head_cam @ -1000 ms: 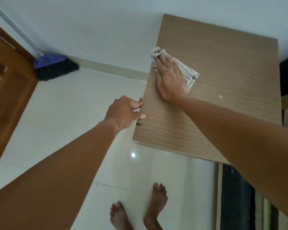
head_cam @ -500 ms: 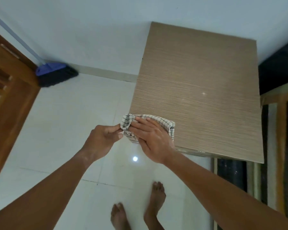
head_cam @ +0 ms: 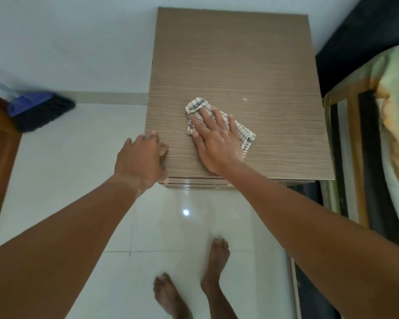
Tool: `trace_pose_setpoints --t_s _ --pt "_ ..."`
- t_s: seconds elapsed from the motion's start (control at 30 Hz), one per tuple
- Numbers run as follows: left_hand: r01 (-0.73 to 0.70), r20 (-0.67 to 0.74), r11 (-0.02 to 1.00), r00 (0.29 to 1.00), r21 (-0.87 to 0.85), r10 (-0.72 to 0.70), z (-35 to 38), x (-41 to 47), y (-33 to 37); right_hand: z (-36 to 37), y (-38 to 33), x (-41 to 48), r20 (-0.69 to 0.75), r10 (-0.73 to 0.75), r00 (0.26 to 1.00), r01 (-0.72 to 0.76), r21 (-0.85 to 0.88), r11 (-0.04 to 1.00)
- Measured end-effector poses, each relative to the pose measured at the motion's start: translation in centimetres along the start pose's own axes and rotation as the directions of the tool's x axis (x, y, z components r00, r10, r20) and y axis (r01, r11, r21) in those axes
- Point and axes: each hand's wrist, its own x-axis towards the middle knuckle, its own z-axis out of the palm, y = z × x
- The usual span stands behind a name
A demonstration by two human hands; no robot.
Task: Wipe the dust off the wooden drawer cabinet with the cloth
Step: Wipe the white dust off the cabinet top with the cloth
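**Change noted.** The cloth (head_cam: 197,104) has moved off the near-left corner of the wooden drawer cabinet (head_cam: 240,54), where it lay half a second ago. It now sits further in on the top, in the left-centre of the near half. The left grip (head_cam: 139,160) has let go of the cloth's corner and has gone back to the cabinet's near-left corner.

**Present state.** The right grip (head_cam: 214,139) lies flat on the checked cloth, fingers straight and spread, pressing it onto the top. It is released, not clenched. The cloth shows beyond the fingertips and on the right side of the palm. The left grip is curled over the near-left corner and appears to grasp the cabinet's edge, though the thumb is only partly visible.

**Bearing on the task.** In my judgement one pass along the left edge to the corner is finished and a fresh stroke further inward is beginning, with the left grip bracing the cabinet. A pale speck (head_cam: 245,99) remains on the top, to the right of and just beyond the cloth. The right half and far half do not appear covered.

**Against the frame one second ago.** The cloth then sat at the left edge, further back. The left grip held that edge, much as now.
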Motion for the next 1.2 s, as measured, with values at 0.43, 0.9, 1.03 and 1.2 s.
trace_pose_setpoints --t_s 0.43,0.9,1.03,1.2 --pt "0.129 0.022 0.984 0.992 -0.119 -0.127 -0.1 0.4 0.8 -2.9 9.7 -1.0 -0.176 0.582 0.794 -0.570 0.115 0.813" --pt "0.023 -0.194 0.863 0.971 -0.505 -0.140 3.3 -2.6 -0.8 4.0 -2.4 -6.9 -0.357 0.518 0.777 -0.480 0.196 0.855" --pt "-0.016 -0.289 0.803 0.937 -0.596 -0.196 4.7 -2.9 -0.9 6.7 -8.5 -6.2 -0.366 0.196 0.910 -0.157 0.134 0.978" --pt "-0.129 -0.445 0.747 0.863 -0.652 -0.239 7.9 -3.4 -1.7 7.8 -9.0 -6.9 -0.385 -0.065 0.921 0.114 0.106 0.988"
